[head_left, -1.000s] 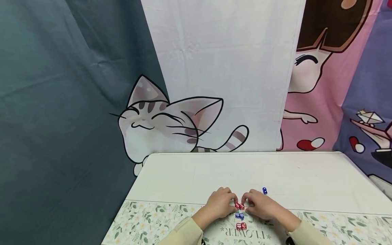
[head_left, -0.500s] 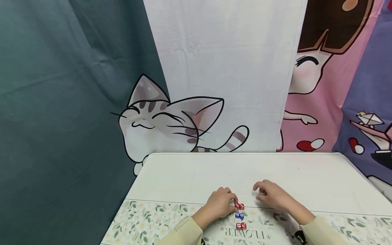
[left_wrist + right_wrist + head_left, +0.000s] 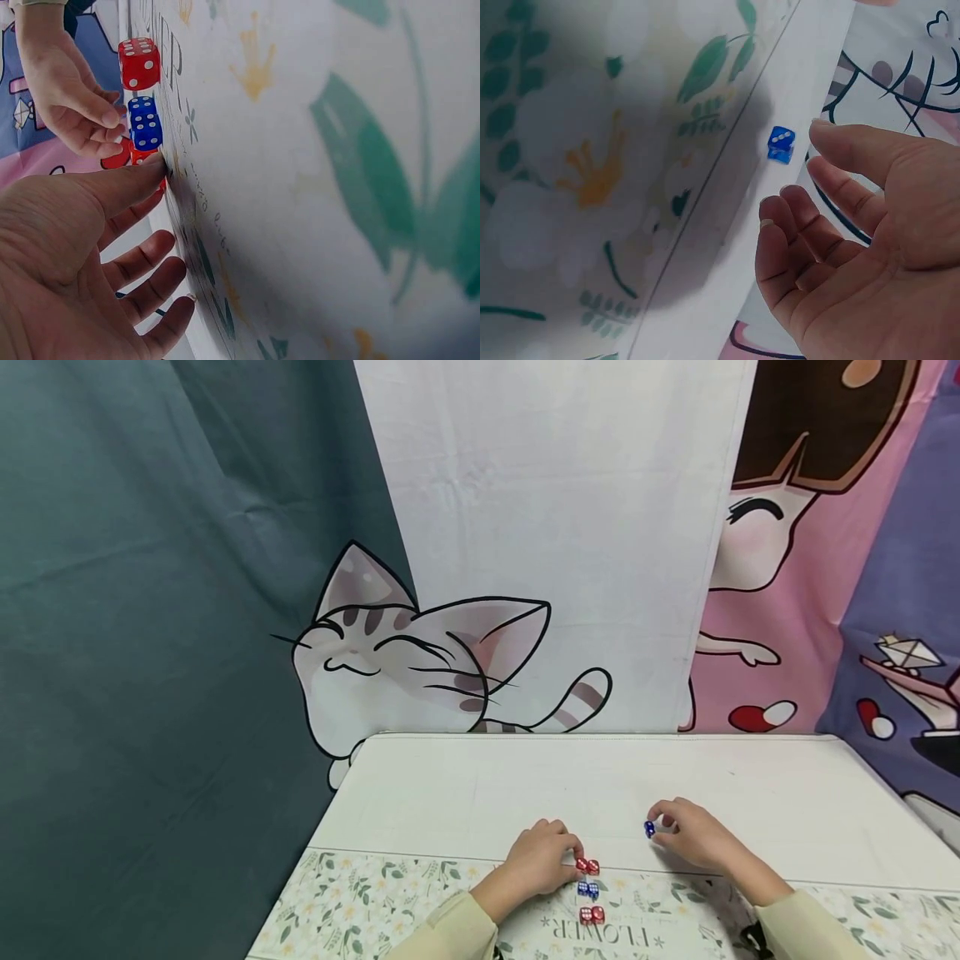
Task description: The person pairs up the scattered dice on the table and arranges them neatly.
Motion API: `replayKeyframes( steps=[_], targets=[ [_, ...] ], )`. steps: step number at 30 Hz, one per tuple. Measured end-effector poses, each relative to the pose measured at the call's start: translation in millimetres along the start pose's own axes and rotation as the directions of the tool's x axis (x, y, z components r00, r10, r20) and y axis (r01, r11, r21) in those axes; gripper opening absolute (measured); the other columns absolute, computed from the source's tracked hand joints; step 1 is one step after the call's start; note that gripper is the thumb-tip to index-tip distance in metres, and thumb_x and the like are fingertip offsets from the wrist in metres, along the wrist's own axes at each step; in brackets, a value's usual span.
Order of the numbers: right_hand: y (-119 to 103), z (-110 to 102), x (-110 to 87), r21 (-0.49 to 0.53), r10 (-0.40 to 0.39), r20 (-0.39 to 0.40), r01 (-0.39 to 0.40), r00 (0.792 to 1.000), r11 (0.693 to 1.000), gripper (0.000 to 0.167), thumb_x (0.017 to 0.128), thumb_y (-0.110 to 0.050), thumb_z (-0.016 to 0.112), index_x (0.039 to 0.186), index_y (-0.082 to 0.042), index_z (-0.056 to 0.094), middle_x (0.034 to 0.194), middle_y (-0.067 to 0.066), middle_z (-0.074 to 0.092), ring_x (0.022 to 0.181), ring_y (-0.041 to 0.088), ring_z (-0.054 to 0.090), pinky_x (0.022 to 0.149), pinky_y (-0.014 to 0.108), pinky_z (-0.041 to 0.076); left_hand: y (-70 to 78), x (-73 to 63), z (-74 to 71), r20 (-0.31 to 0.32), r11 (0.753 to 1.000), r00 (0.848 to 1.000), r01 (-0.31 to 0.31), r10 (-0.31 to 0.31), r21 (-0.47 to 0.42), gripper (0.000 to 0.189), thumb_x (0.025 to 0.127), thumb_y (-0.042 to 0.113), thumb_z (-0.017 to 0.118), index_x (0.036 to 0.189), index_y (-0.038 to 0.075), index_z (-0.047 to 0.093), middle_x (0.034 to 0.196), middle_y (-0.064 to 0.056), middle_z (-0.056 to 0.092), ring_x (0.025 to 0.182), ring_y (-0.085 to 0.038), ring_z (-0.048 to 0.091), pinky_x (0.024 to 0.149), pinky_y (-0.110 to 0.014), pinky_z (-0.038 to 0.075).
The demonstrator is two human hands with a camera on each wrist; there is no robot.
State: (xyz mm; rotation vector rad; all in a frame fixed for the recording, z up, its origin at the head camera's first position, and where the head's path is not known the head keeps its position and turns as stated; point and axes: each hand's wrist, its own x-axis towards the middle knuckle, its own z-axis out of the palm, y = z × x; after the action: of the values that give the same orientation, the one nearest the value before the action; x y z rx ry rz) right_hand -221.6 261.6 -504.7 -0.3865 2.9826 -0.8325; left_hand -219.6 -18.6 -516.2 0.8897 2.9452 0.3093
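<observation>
At the far end of a short column of dice, my left hand (image 3: 537, 858) pinches the left die of a red pair (image 3: 594, 867) between thumb and forefinger; the thumb partly hides it in the left wrist view. Nearer are a blue pair of dice (image 3: 593, 890) and another red pair (image 3: 597, 915). My right hand (image 3: 693, 835) is over the white strip, thumb and forefinger apart on either side of two blue dice (image 3: 649, 829). In the right wrist view a gap shows between these blue dice (image 3: 781, 142) and the fingertips.
The table has a plain white back part (image 3: 480, 793) and a flower-printed front (image 3: 405, 893) with lettering. A curtain (image 3: 570, 527) with cartoon prints hangs behind the far table edge.
My right hand has left the far red pair, moved right and back, and come down around the separate blue dice. My left hand has stayed at the red die.
</observation>
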Motion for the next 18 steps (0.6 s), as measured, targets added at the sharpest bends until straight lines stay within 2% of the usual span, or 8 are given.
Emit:
replayKeyframes(
  steps=[18],
  targets=[
    [2.2, 6.5, 5.8, -0.066, 0.062, 0.001, -0.062, 0.998, 0.996, 0.016, 0.083, -0.012, 0.079, 0.091, -0.008, 0.066, 0.086, 0.003, 0.055, 0.078, 0.019, 0.047, 0.071, 0.040, 0.042, -0.3, -0.3, -0.4, -0.006, 1.000, 1.000, -0.001, 0.001, 0.006, 0.019, 0.085, 0.047, 0.079, 0.099, 0.036, 0.072, 0.098, 0.016, 0.058, 0.084, -0.004, 0.047, 0.071, -0.025, 0.041]
  ],
)
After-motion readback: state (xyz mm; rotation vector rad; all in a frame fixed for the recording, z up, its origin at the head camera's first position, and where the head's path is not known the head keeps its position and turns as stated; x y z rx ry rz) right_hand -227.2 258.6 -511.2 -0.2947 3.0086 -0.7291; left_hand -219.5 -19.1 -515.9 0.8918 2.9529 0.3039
